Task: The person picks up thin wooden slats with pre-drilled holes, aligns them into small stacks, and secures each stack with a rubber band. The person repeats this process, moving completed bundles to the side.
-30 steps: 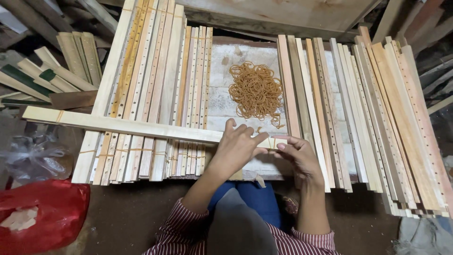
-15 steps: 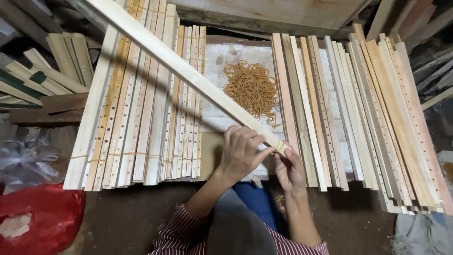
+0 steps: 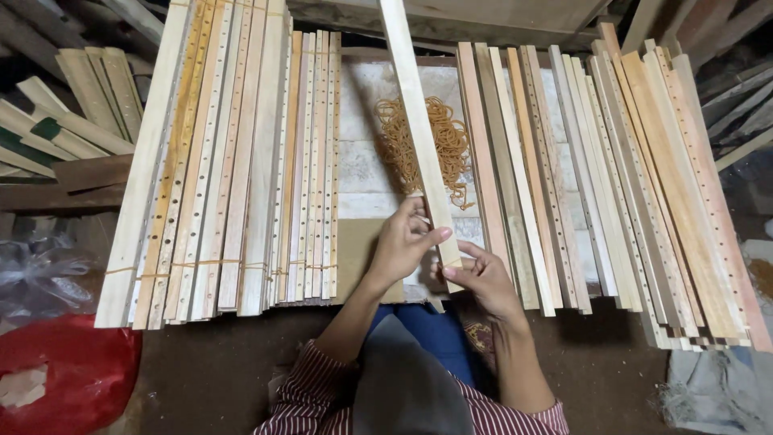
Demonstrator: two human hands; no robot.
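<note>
Wooden slat [image 3: 415,121] swung from crosswise to lengthwise over rubber bands [image 3: 427,145], near end pinched by both hands, left [image 3: 403,246], right [image 3: 475,274]; drilled slat rows [image 3: 241,161] flanking on surface [image 3: 362,169]

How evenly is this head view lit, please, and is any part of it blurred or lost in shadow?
In the head view, light falls brightest on the central board and the pale slat that the left hand and right hand hold; the rubber bands read sharply; the corners and the floor by the red bag sink into shadow; no glare, little blur.
</note>
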